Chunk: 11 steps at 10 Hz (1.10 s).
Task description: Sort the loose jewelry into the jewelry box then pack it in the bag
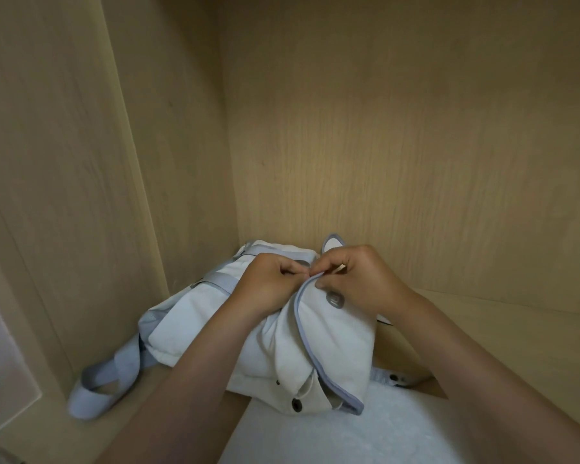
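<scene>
Pinching the grey-blue piped edge of the flap point(335, 333), the right hand's point(362, 276) curled fingers point(322, 283) had it held between thumb and forefinger, just above the round translucent snap point(335, 300). I saw the left hand's point(267, 284) fingers point(290, 270) folded in tight as well, their tips meeting the right ones at the top of that same edge. They nipped the flap there too, though I could not tell how much of it lay between them. Both hands sat knuckle to knuckle, a little below the middle of the frame. Both bare forearms ran down and outward to the lower corners.

Under the hands the backpack point(198, 316) lay on its side, cream cloth with pale blue trim, in the lower centre of the picture. It rested on the wooden shelf point(503, 336) of a cupboard and reached into the back corner. A dark button point(296, 403) showed on its near end, below the flap. Its pale blue shoulder straps point(94, 396) trailed off to the lower left, and a strap end with a white buckle point(395, 379) stuck out at the right. A white surface point(365, 433) filled the bottom of the frame in front of the shelf. Light wood panels point(399, 128) closed the space at the back and on the left.
</scene>
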Each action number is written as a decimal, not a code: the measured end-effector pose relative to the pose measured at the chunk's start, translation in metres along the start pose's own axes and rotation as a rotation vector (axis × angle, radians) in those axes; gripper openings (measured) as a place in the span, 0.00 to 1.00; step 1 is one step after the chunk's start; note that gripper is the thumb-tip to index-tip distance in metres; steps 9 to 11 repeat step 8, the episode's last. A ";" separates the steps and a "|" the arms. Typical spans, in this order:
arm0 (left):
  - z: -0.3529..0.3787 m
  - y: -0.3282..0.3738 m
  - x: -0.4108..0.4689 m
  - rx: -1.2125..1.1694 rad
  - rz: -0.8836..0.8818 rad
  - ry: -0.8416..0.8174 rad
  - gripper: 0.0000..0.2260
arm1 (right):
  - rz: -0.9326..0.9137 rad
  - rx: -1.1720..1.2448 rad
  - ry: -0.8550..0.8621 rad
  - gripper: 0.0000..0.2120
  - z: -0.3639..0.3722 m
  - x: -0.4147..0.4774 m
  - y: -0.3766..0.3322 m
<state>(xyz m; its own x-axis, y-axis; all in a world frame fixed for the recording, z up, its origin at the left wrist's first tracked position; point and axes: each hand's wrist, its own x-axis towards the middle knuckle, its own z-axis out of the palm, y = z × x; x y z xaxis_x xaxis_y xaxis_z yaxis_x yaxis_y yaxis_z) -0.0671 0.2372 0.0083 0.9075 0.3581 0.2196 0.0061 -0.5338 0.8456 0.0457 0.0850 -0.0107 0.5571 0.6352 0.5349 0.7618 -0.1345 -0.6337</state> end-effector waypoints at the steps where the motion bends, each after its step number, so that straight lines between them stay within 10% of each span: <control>1: -0.003 0.011 0.001 -0.028 -0.068 -0.015 0.10 | 0.003 -0.020 0.017 0.15 0.005 -0.004 -0.001; 4: -0.009 0.007 -0.022 0.839 0.098 -0.269 0.25 | 0.309 -0.320 -0.244 0.28 0.015 -0.022 0.007; 11: -0.015 0.019 -0.043 0.610 0.051 -0.019 0.27 | 0.249 -0.183 -0.054 0.28 -0.022 -0.032 -0.015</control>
